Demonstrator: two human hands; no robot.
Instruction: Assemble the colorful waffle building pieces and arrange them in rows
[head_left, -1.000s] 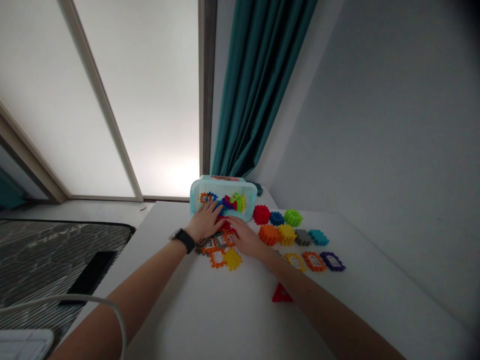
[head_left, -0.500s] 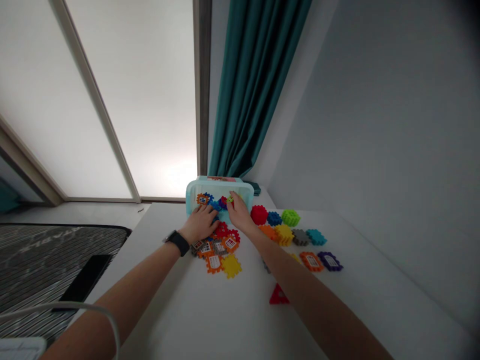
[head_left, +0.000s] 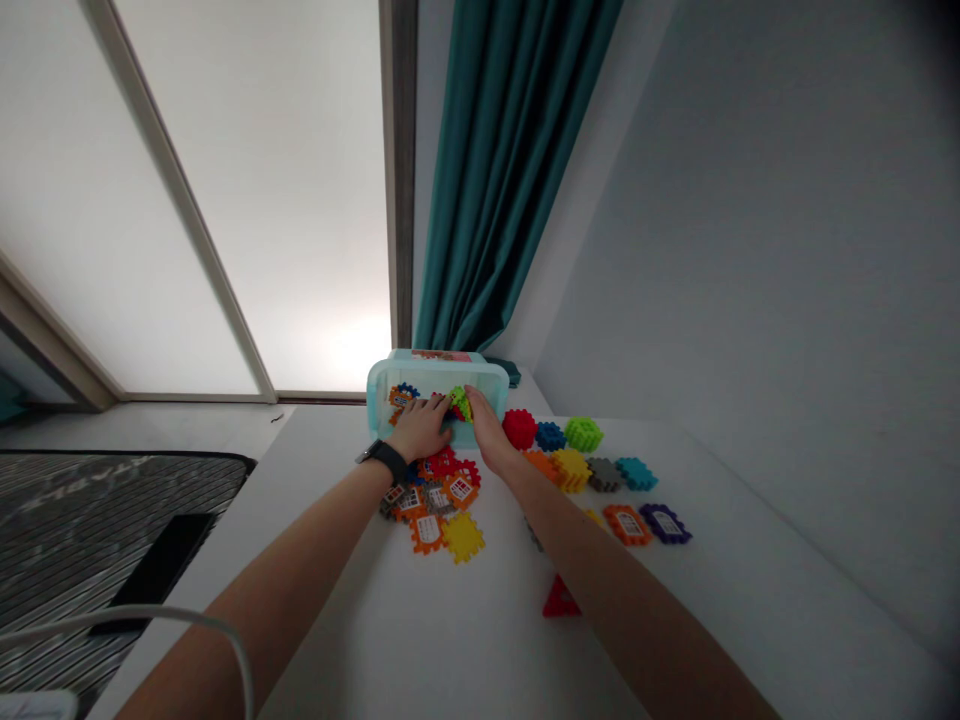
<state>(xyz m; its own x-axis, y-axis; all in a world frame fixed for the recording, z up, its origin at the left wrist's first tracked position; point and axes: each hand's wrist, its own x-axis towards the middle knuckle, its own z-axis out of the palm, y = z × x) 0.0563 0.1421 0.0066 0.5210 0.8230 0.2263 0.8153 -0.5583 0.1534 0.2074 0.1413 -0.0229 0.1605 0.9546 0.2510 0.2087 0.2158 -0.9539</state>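
matt plastic gear pieces [head_left: 463, 537], smooth white tabletop [head_left: 450, 640], soft folded cloth curtain [head_left: 510, 180]

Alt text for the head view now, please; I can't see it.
Both hands, left and right, reach into a pale blue bin of colourful toothed pieces, fingers around a green piece. More pieces lie on the white table, loosely piled nearer and in rows at right.

lime-green toothed pieces [head_left: 460, 403], inside open pale-blue bin [head_left: 373, 402]
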